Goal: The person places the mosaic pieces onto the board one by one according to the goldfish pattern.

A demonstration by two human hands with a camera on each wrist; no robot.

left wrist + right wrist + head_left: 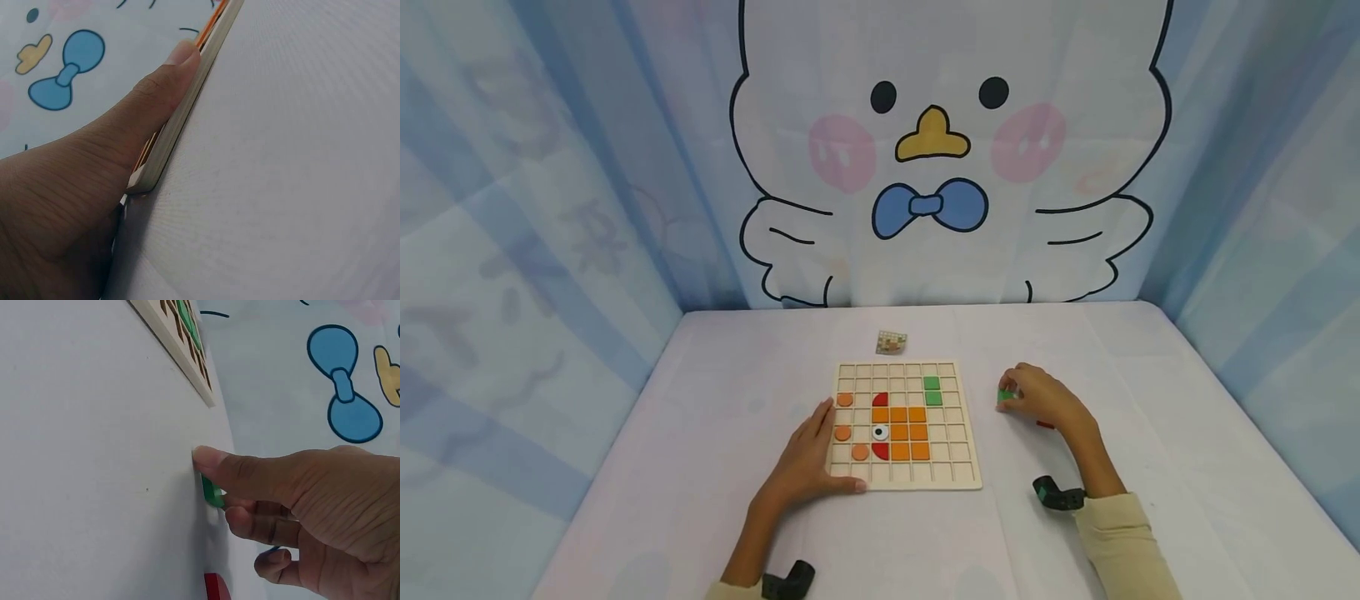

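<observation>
A pale wooden grid board (967, 475) lies on the table, bearing orange squares (899, 432), orange discs (843, 432), red quarter-round pieces (880, 451), a white eye disc (880, 432) and two green squares (932, 398). My left hand (801, 462) rests at its near left corner, fingers stretched along the left side and thumb (184, 59) on the front edge. To the right of the board, my right hand (1037, 396) pinches a small green piece (212, 492) between thumb and fingers, close to the tabletop. Fingers partly hide this piece.
A red piece (215, 586) lies on the table near the right hand, partly under it in the head view. Behind the board is a small patterned card (891, 342). Printed curtains (925, 267) close off the back and both sides.
</observation>
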